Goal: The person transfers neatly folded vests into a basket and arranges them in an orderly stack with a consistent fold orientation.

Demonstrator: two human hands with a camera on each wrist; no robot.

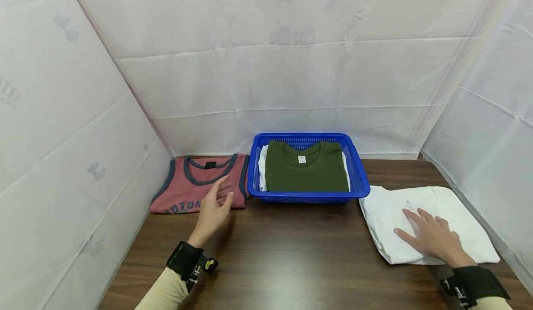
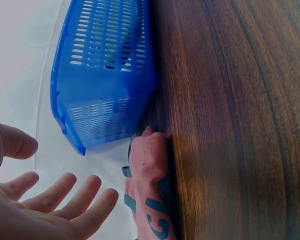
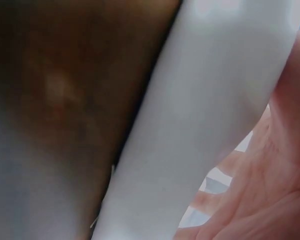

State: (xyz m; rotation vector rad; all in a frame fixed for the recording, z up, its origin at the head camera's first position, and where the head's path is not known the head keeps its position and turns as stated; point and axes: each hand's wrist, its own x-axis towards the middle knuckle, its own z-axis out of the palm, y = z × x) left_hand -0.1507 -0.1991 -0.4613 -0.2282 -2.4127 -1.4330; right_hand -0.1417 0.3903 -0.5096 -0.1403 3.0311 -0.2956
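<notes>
- Head view: left hand (image 1: pixel 214 207) open, hovering at red tank top (image 1: pixel 195 185), left of blue basket (image 1: pixel 358 171).
- Right hand (image 1: pixel 430 236) flat on white shirt (image 1: pixel 458 217), right of basket.
- Likely best: press flat, keep folds square.

The left hand (image 1: pixel 214 208) is raised with its fingers (image 2: pixel 65 192) straight and slightly spread, palm turned inward, holding nothing. The right hand (image 1: pixel 433 237) lies flat, palm down, fingers (image 1: pixel 416 217) stretched forward and a little apart. Both wrists wear black straps, and both forearms are in pale sleeves.
</notes>
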